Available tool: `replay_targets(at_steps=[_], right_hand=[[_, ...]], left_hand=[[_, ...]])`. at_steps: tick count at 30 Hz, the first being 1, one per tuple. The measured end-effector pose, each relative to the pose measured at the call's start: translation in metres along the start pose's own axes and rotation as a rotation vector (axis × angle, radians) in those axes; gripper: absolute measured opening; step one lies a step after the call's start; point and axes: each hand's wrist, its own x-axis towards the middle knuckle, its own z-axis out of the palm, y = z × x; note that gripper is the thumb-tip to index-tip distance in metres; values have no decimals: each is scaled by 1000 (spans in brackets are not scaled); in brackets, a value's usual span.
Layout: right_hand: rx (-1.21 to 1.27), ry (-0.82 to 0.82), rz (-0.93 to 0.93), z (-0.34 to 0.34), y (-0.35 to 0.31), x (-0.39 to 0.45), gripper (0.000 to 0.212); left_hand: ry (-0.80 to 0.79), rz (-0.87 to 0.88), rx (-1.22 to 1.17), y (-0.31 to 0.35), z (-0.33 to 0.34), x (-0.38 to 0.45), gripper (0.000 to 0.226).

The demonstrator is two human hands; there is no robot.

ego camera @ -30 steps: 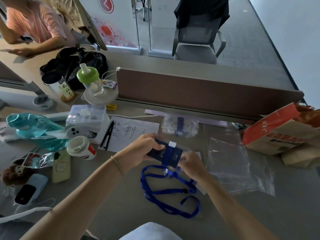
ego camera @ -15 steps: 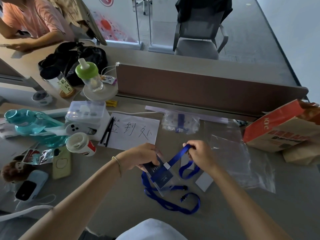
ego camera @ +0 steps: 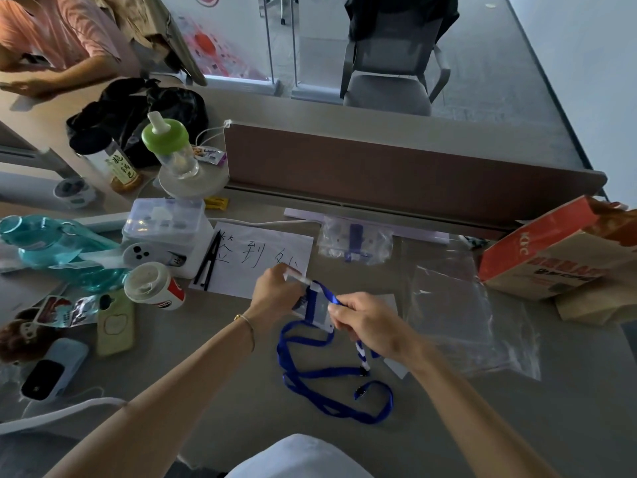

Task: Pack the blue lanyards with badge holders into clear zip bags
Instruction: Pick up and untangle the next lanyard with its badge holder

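Blue lanyard (ego camera: 331, 377) now wraps the badge holder (ego camera: 319, 310), hands raised.

Above the bench (ego camera: 517, 426), the left hand (ego camera: 275, 294) pinches the top edge of a clear badge holder (ego camera: 317, 310). The right hand (ego camera: 370, 322) pinches the blue lanyard (ego camera: 331, 405) strap against the holder's face; the rest of the strap lies looped on the bench below. An empty clear zip bag (ego camera: 458, 312) lies just right of the hands, and a filled one (ego camera: 355, 239) rests beside the handwritten paper sign (ego camera: 262, 257).
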Motion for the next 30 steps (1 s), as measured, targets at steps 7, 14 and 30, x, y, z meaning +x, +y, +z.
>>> replay_targets(at_steps=[7, 14, 30], right_hand=[[98, -54, 60, 20, 9, -3, 40], [139, 8, 149, 27, 30, 1, 39], [-121, 208, 278, 8, 68, -5, 11]], left_hand=[[75, -110, -520, 5, -2, -1, 26], [-66, -396, -906, 14, -5, -5, 40], [23, -28, -865, 31, -28, -10, 42]])
